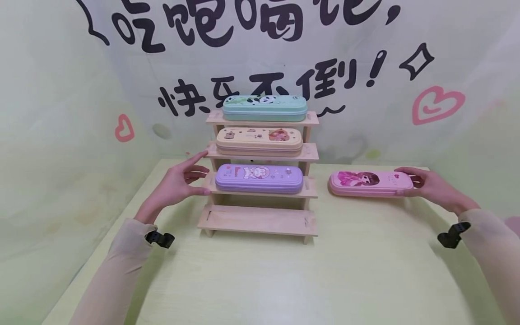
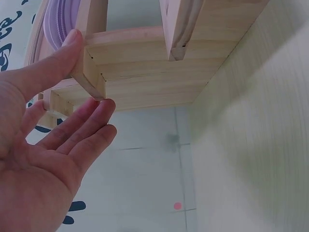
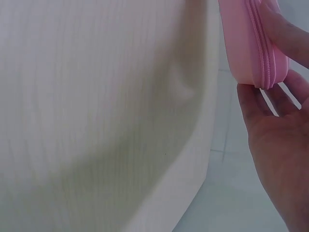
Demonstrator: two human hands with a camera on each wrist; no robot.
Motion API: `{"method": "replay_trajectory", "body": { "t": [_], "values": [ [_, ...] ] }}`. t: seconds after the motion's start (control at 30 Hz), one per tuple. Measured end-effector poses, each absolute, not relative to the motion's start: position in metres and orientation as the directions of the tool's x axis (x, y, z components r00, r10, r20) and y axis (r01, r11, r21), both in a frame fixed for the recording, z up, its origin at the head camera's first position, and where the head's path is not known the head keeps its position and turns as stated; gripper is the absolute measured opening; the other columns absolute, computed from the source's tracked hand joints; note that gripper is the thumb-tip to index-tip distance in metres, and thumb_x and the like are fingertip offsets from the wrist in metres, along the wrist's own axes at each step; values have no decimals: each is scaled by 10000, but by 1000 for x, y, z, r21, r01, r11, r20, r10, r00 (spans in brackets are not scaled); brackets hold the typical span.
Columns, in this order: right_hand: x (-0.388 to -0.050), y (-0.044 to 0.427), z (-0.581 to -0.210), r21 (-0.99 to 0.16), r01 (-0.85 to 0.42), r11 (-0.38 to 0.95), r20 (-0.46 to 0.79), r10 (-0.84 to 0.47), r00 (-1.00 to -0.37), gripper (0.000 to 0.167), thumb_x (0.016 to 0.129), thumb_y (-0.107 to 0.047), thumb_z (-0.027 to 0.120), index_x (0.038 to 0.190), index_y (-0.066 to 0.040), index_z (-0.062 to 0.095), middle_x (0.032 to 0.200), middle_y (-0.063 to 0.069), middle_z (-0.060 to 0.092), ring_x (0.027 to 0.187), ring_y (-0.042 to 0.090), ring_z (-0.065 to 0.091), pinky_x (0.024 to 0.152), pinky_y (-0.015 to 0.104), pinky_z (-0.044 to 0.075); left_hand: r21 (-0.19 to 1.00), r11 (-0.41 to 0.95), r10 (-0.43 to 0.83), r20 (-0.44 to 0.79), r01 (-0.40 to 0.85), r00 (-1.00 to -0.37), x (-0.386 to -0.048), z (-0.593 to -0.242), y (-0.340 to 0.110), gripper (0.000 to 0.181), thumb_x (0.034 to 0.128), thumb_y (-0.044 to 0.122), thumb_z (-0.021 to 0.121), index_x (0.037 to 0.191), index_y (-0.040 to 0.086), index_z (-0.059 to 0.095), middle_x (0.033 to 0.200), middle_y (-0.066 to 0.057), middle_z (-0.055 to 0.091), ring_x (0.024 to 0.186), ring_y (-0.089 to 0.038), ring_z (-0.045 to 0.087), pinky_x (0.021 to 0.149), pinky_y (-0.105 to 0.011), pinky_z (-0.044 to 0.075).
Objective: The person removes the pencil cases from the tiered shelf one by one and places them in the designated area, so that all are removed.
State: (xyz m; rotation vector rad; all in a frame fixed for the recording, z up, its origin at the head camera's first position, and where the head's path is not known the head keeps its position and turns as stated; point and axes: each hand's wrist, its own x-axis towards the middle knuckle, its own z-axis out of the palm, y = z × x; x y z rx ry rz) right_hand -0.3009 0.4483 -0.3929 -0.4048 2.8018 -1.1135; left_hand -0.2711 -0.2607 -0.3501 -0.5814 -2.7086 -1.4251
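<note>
My right hand (image 1: 426, 186) grips the right end of a pink pencil case (image 1: 369, 183) with a doll-like girl on its lid. In the right wrist view the thumb lies on one side of the zipped case (image 3: 253, 46) and the fingers on the other; its held end appears raised off the table. My left hand (image 1: 176, 183) holds the left end of a stepped wooden rack (image 1: 260, 220), thumb by the purple case's step and fingers behind. Above the bare lowest step sit a purple pencil case (image 1: 259, 178), a cream one (image 1: 259, 141) and a mint panda one (image 1: 265, 108).
The rack stands on a pale wood-grain table (image 1: 260, 280) with its back edge close to a cloth backdrop (image 1: 365, 131) printed with black writing and pink hearts. Black wrist cameras (image 1: 160, 239) are strapped at both sleeves.
</note>
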Motion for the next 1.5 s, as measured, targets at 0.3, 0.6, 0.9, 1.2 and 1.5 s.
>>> {"method": "replay_trajectory", "body": {
  "t": [0.3, 0.6, 0.9, 1.2, 1.5],
  "values": [
    [-311, 453, -400, -691, -176, 701, -46, -286, -957, 759, 955, -188, 812, 1582, 0, 427, 1458, 202, 483, 1071, -72, 520, 827, 106, 498, 783, 518, 320, 197, 345, -927, -273, -351, -259, 1103, 768, 62, 962, 1660, 307, 361, 1382, -168, 638, 1255, -323, 643, 1120, -434, 510],
    [-321, 456, -399, -684, -164, 711, -79, -296, -952, 764, 963, -214, 802, 1597, -25, 419, 1516, 266, 439, 1084, -111, 470, 832, 106, 461, 775, 533, 315, 192, 341, -930, -273, -349, -260, 1101, 782, 78, 956, 1661, 337, 346, 1375, -167, 642, 1237, -340, 658, 1119, -452, 511],
    [-324, 456, -404, -692, -136, 709, -104, -284, -953, 810, 952, -217, 814, 1601, 11, 387, 1526, 291, 446, 1149, -52, 490, 844, 89, 474, 772, 539, 310, 191, 337, -931, -273, -349, -260, 1103, 780, 85, 958, 1662, 338, 344, 1377, -171, 640, 1236, -349, 658, 1122, -466, 508],
    [-325, 460, -410, -666, -124, 735, -119, -269, -956, 823, 976, -241, 784, 1619, 19, 339, 1551, 329, 402, 1326, 394, 416, 825, 103, 444, 781, 529, 311, 186, 333, -932, -271, -349, -258, 1112, 781, 69, 954, 1665, 340, 336, 1373, -181, 642, 1228, -343, 664, 1117, -445, 512],
    [-328, 460, -412, -667, -130, 733, -111, -271, -956, 827, 981, -247, 779, 1626, 11, 331, 1551, 329, 404, 1319, 342, 436, 829, 109, 435, 779, 532, 308, 189, 333, -932, -271, -349, -259, 1109, 779, 66, 955, 1664, 335, 343, 1381, -199, 633, 1230, -345, 660, 1118, -451, 510]
  ]
}}
